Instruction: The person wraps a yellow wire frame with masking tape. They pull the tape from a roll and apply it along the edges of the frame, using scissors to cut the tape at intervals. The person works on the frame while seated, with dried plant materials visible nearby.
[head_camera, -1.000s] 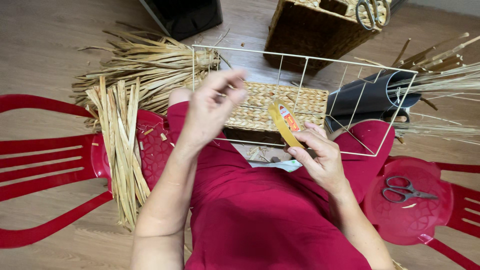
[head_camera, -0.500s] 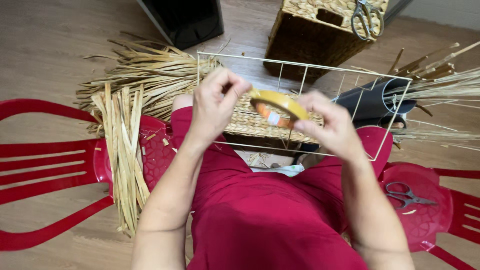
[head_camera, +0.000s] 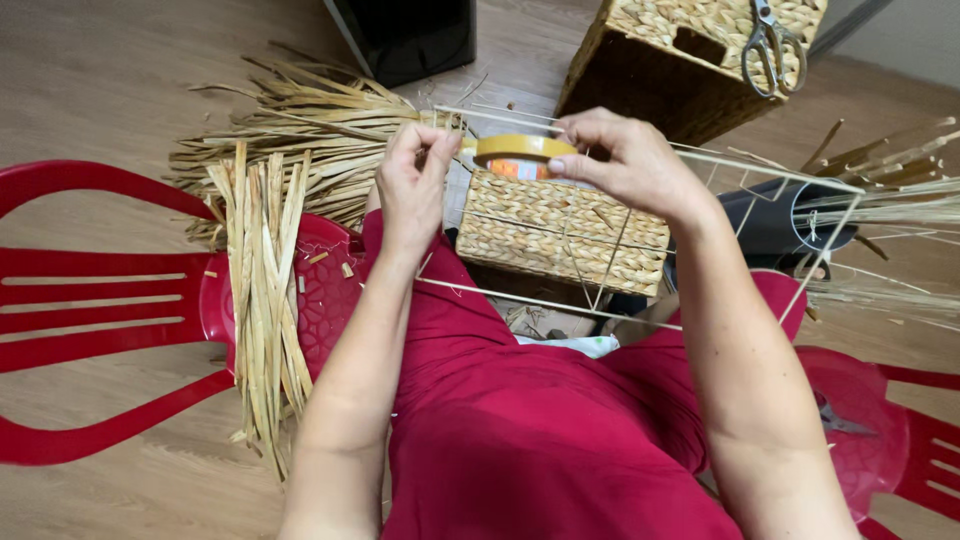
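**Both hands at tape roll above wire frame**

Floor (head_camera: 120, 80): wooden, bearing all items noted below.

Red chair (head_camera: 110, 300): plastic, lying at the person's left. A second red chair (head_camera: 900, 440) sits at the right, partly hidden by the forearm.

Wire frame (head_camera: 640, 225): white, box-shaped, resting across the person's lap. Its lower part carries a woven panel (head_camera: 560, 235) of straw-coloured braid.

Woven basket (head_camera: 690, 50): finished, standing beyond the frame, with scissors (head_camera: 768, 40) lying on top.

Straw (head_camera: 290, 140): a loose heap on the floor at upper left. A straighter bundle (head_camera: 265, 300) lies across the left chair's seat. More strands (head_camera: 880, 200) protrude at the right, beside a dark tube (head_camera: 780, 220).

Tape roll (head_camera: 522, 152): yellow-orange, held in the air just above the frame's top edge, between both hands.

Right hand (head_camera: 625, 165): closed around the roll, fingers over its far side, thumb at the near rim.

Left hand (head_camera: 415, 185): fingertips pinched together at the roll's left edge; whether they grip the tape's free end cannot be determined.
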